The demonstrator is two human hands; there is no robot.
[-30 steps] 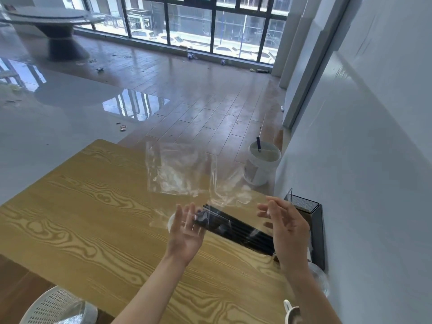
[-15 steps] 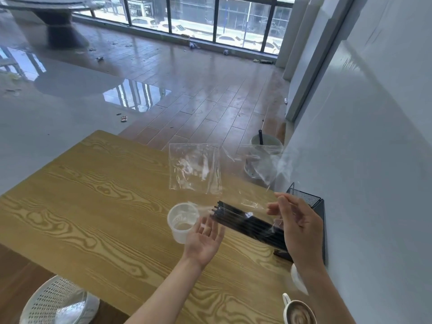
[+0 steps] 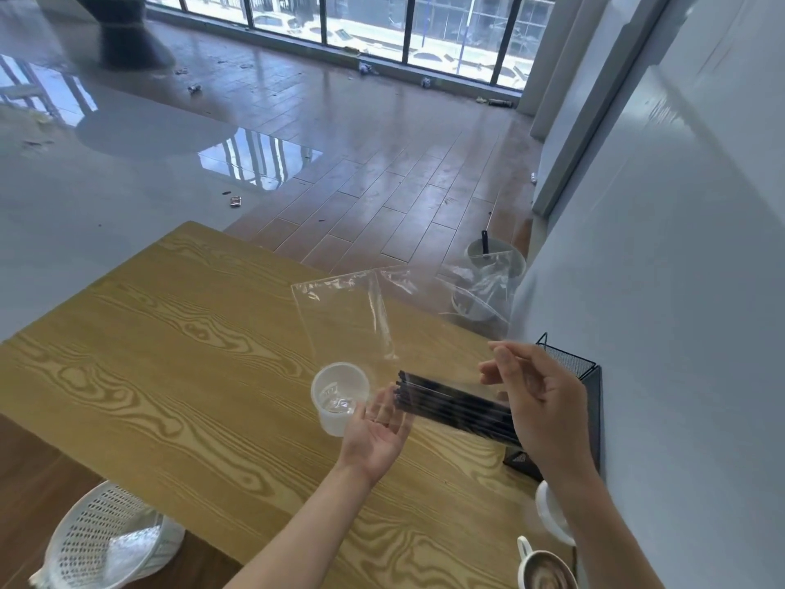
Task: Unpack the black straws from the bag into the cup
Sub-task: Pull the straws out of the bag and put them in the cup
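Observation:
A bundle of black straws (image 3: 450,403) in a thin clear wrap hangs level above the wooden table (image 3: 170,376). My right hand (image 3: 543,406) grips its right end. My left hand (image 3: 376,433) is open, palm up, fingers apart, just below the bundle's left end. Left of that hand stands a clear plastic cup (image 3: 337,395), upright, with no straws in it. Behind the cup an empty clear bag (image 3: 344,316) lies flat on the table.
A black mesh holder (image 3: 588,376) stands against the white wall on the right. A mug of coffee (image 3: 546,567) and a white dish (image 3: 552,512) sit at the near right. Off the table are a white bucket (image 3: 495,259), crumpled clear plastic (image 3: 480,291) and a white basket (image 3: 102,542).
The clear bag that hung above the table now lies flat behind the cup. My left hand has let go of the bundle's end and dropped lower, opening palm up beside the cup.

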